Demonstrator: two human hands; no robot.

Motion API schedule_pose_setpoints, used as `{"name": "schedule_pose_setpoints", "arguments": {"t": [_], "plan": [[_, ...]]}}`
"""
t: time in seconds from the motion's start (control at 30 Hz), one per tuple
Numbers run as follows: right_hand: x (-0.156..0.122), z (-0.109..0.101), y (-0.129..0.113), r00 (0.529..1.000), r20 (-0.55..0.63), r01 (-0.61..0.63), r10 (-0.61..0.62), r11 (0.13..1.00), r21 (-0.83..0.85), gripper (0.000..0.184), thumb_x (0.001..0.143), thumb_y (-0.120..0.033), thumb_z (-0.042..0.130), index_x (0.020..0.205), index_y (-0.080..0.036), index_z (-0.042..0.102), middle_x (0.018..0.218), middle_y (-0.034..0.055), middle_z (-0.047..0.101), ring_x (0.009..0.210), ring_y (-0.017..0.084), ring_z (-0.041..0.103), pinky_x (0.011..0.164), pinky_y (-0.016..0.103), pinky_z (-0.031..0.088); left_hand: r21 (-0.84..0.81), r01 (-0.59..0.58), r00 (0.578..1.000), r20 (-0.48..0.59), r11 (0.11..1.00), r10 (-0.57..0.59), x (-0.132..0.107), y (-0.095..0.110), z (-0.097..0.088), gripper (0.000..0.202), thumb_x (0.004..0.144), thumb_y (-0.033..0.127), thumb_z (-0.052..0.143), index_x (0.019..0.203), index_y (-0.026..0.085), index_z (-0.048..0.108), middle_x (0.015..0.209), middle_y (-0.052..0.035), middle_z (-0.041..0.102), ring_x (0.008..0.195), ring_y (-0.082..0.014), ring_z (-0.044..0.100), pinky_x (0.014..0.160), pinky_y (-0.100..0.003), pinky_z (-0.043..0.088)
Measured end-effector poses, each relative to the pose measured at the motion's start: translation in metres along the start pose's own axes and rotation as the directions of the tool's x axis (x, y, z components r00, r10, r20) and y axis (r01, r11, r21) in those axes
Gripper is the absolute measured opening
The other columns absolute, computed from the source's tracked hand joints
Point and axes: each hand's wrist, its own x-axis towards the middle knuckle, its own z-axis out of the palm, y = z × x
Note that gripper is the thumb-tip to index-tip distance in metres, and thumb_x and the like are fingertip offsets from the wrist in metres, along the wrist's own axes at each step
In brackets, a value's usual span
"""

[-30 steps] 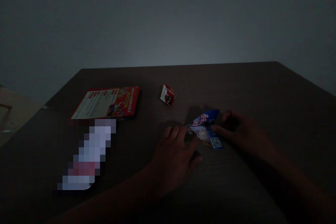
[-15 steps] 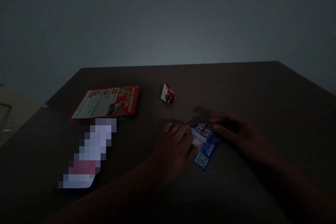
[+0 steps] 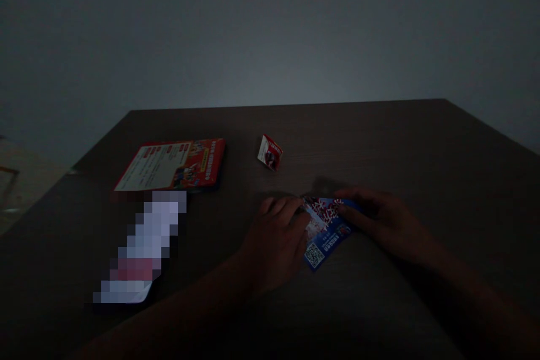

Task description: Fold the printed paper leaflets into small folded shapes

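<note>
Since a second ago the blue printed paper [image 3: 325,229] has gone from having a flap raised to lying flat, and its QR-code corner has swung toward the left hand [image 3: 276,239]. That hand rests palm down, fingers together, pressing the paper's left edge onto the table [image 3: 379,135]. The right hand [image 3: 388,222] has its fingers on the paper's far right edge; in the dim light I cannot tell whether they pinch it or only press. Beyond the left hand lies a small red folded piece [image 3: 270,152]. Well to that hand's left lie a red leaflet [image 3: 172,165] and a blurred pale sheet [image 3: 141,247].
</note>
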Motion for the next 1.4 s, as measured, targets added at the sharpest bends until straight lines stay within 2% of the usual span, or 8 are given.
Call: {"name": "schedule_pose_setpoints", "arguments": {"t": [0.17, 0.43, 0.57, 0.7, 0.93, 1.1, 1.23, 1.4], "plan": [[-0.001, 0.001, -0.005, 0.998, 0.056, -0.039, 0.037, 0.999, 0.038, 0.025, 0.085, -0.040, 0.057, 0.094, -0.019, 0.066, 0.084, 0.0039, 0.071, 0.076, 0.019, 0.066, 0.068, 0.030, 0.054, 0.017, 0.001, 1.000, 0.006, 1.000, -0.001, 0.000, 0.000, 0.000, 0.027, 0.087, 0.020, 0.046, 0.112, 0.018, 0.056, 0.122, -0.0111, 0.053, 0.115, -0.0264, 0.046, 0.096, -0.046, 0.034], [-0.001, 0.004, 0.000, 0.999, 0.008, -0.054, 0.054, 0.990, 0.133, 0.033, 0.083, -0.035, 0.058, 0.113, -0.021, 0.055, 0.092, 0.0052, 0.072, 0.075, 0.020, 0.068, 0.063, 0.032, 0.056, 0.022, -0.019, 0.998, 0.053, 1.000, 0.018, 0.001, 0.000, -0.003, 0.036, 0.083, 0.016, 0.048, 0.119, 0.017, 0.052, 0.127, -0.0112, 0.052, 0.118, -0.0267, 0.044, 0.098, -0.046, 0.031], [0.000, 0.001, 0.001, 1.000, 0.024, 0.021, -0.019, 0.997, -0.080, 0.022, 0.085, -0.031, 0.055, 0.104, -0.021, 0.061, 0.100, 0.0056, 0.070, 0.084, 0.021, 0.067, 0.072, 0.034, 0.055, 0.031, -0.023, 0.996, 0.083, 0.999, 0.020, 0.002, -0.001, -0.003, 0.041, 0.081, 0.020, 0.055, 0.121, 0.017, 0.051, 0.130, -0.0120, 0.049, 0.120, -0.0287, 0.043, 0.100, -0.048, 0.030], [0.003, 0.000, 0.003, 0.987, 0.025, 0.156, -0.156, 0.938, -0.310, 0.018, 0.083, -0.026, 0.056, 0.098, -0.022, 0.065, 0.098, 0.0049, 0.069, 0.088, 0.021, 0.066, 0.080, 0.037, 0.053, 0.063, -0.034, 0.997, 0.075, 0.997, 0.029, 0.002, -0.003, -0.001, 0.043, 0.079, 0.014, 0.057, 0.121, 0.019, 0.050, 0.129, -0.0114, 0.051, 0.120, -0.0278, 0.044, 0.099, -0.047, 0.031], [0.005, 0.003, 0.010, 0.891, 0.185, 0.453, -0.415, 0.793, -0.407, 0.027, 0.081, -0.014, 0.057, 0.104, -0.027, 0.066, 0.112, 0.0047, 0.066, 0.104, 0.021, 0.059, 0.092, 0.042, 0.047, 0.075, -0.085, 0.996, 0.039, 0.994, 0.083, 0.003, -0.006, 0.001, 0.034, 0.086, 0.011, 0.048, 0.119, 0.016, 0.053, 0.127, -0.0105, 0.055, 0.116, -0.0241, 0.049, 0.097, -0.043, 0.036], [0.000, 0.003, 0.004, 0.879, 0.276, 0.474, -0.389, 0.779, -0.411, 0.032, 0.079, -0.017, 0.061, 0.110, -0.025, 0.065, 0.117, 0.0064, 0.063, 0.110, 0.022, 0.056, 0.097, 0.041, 0.043, -0.018, -0.091, 0.996, 0.023, 0.996, 0.092, 0.002, -0.004, 0.000, 0.028, 0.088, 0.022, 0.047, 0.112, 0.013, 0.058, 0.122, -0.0098, 0.057, 0.113, -0.0232, 0.050, 0.101, -0.038, 0.036], [-0.004, 0.000, 0.000, 0.884, 0.295, 0.460, -0.363, 0.785, -0.414, 0.039, 0.075, -0.026, 0.068, 0.113, -0.025, 0.062, 0.122, 0.0065, 0.060, 0.114, 0.024, 0.053, 0.098, 0.042, 0.042, -0.085, -0.066, 0.996, 0.050, 0.994, 0.070, 0.000, -0.002, -0.004, 0.049, 0.081, 0.044, 0.059, 0.120, 0.016, 0.054, 0.129, -0.0111, 0.052, 0.117, -0.0272, 0.046, 0.102, -0.042, 0.035], [-0.003, -0.002, 0.002, 0.871, 0.323, 0.483, -0.371, 0.769, -0.418, 0.041, 0.074, -0.030, 0.070, 0.114, -0.026, 0.062, 0.124, 0.0063, 0.059, 0.114, 0.024, 0.053, 0.098, 0.042, 0.041, -0.091, -0.048, 0.997, 0.052, 0.995, 0.053, 0.000, -0.002, -0.004, 0.046, 0.081, 0.044, 0.059, 0.118, 0.017, 0.055, 0.128, -0.0102, 0.053, 0.115, -0.0277, 0.047, 0.101, -0.044, 0.035]]}}
